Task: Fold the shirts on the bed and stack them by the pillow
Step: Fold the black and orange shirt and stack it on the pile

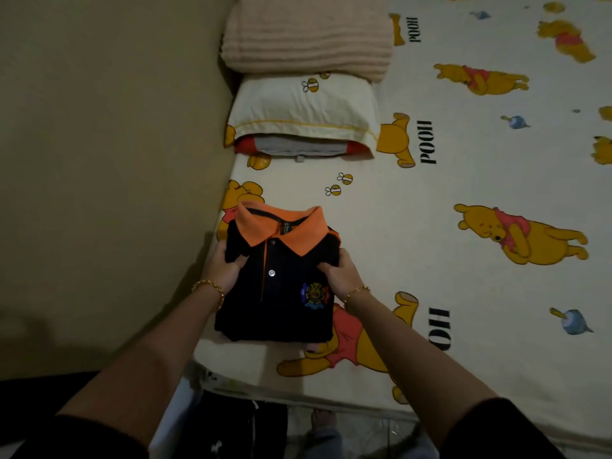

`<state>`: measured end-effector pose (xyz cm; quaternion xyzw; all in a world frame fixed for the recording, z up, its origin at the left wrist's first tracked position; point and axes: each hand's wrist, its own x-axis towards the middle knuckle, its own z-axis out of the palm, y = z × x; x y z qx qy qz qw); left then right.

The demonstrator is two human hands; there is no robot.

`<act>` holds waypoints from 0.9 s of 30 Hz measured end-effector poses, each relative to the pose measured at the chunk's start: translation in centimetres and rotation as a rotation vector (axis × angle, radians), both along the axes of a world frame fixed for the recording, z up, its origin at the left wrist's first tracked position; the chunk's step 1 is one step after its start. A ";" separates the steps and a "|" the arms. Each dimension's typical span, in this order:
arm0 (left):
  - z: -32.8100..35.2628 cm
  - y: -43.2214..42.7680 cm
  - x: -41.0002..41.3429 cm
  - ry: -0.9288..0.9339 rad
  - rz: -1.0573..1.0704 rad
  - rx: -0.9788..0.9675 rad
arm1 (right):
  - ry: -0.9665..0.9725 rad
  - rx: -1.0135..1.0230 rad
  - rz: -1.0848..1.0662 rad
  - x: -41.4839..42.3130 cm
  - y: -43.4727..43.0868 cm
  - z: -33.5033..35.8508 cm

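A folded black polo shirt (281, 293) with an orange collar and a coloured chest badge lies near the bed's left edge. My left hand (225, 268) grips its left side, thumb on top. My right hand (341, 273) grips its right side the same way. Farther up the bed sits a cream pillow (304, 107). A folded grey and red shirt (298, 147) lies against the pillow's near edge, partly tucked under it.
The bed (463, 193) has a cream sheet printed with yellow bears. A folded pink blanket (308, 34) lies beyond the pillow. A beige wall (99, 160) runs along the bed's left side. Clothes lie on the floor below the bed's near edge.
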<state>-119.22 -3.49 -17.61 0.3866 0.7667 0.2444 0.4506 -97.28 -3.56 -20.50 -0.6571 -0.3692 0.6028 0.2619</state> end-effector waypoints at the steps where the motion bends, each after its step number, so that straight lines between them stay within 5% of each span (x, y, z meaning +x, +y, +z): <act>1: -0.6 0.2 0.1 0.001 -0.010 0.003 | -0.052 0.017 0.004 0.1 0.3 -0.5; 9: -5.8 -0.3 0.5 0.100 0.097 -0.018 | -0.282 0.077 -0.019 -0.6 -0.6 -6.9; 15: -6.0 -1.1 0.9 0.229 0.093 -0.101 | -0.305 0.075 -0.118 -2.6 -2.3 -5.1; 20: -4.8 -1.2 0.4 0.348 0.078 0.019 | -0.360 0.135 -0.118 -3.3 -2.9 -4.5; 27: -5.5 -2.4 -1.2 0.247 0.070 -0.042 | -0.393 0.131 -0.170 -3.3 -2.8 -4.7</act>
